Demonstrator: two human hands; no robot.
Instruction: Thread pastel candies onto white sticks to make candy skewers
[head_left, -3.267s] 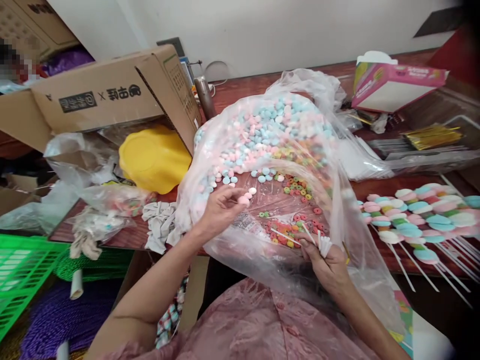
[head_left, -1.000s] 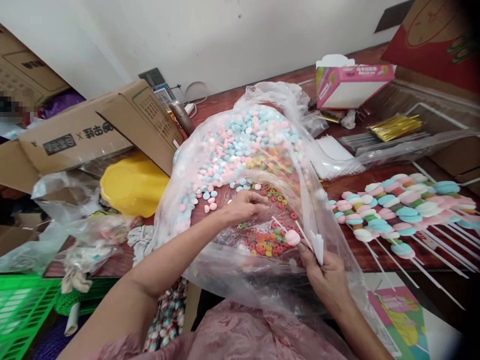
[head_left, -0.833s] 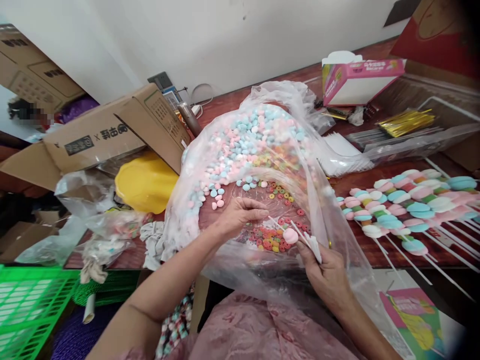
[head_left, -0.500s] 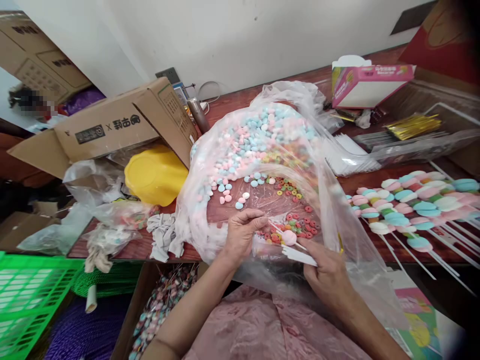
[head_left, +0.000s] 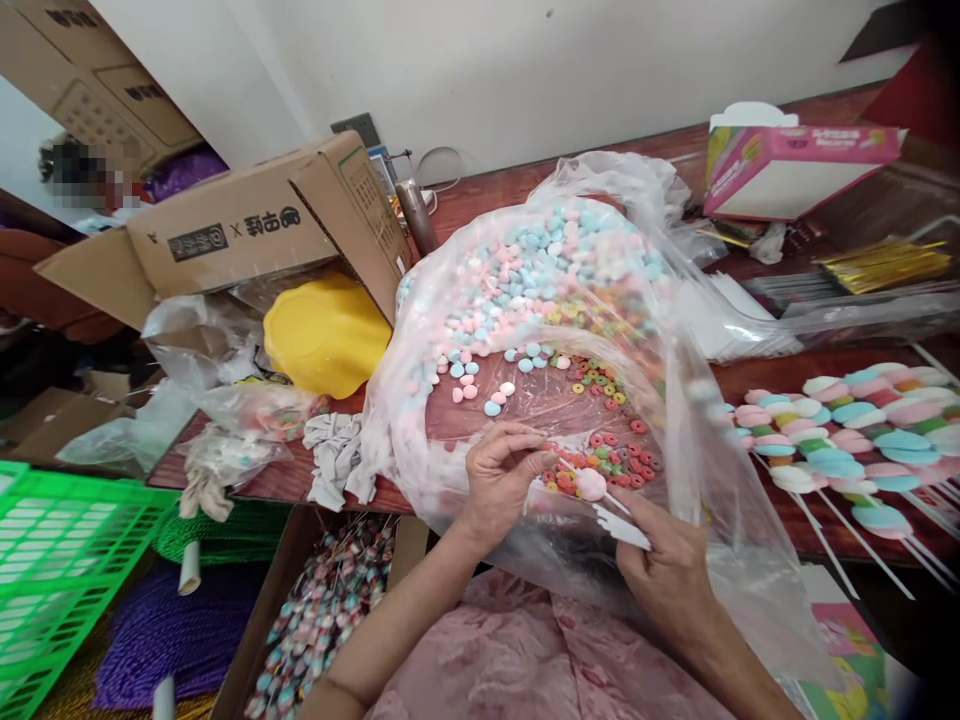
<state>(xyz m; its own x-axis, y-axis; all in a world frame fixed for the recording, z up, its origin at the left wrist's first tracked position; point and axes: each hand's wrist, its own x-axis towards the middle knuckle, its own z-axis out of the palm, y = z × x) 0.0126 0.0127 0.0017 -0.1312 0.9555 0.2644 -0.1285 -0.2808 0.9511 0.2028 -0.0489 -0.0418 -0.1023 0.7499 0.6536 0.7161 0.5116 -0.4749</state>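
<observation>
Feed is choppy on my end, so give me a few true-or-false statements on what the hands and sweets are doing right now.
1. The right hand grips a bundle of white sticks. True.
2. A pink sweet sits on one stick. True.
3. The left hand rests on the yellow bowl. False: its fingertips pinch at the stick's tip, inside the clear plastic bag.
4. The finished skewers lie left of the bag. False: they lie to its right on the wooden table.
5. The colourful ring sweets lie inside the bag. True.
</observation>
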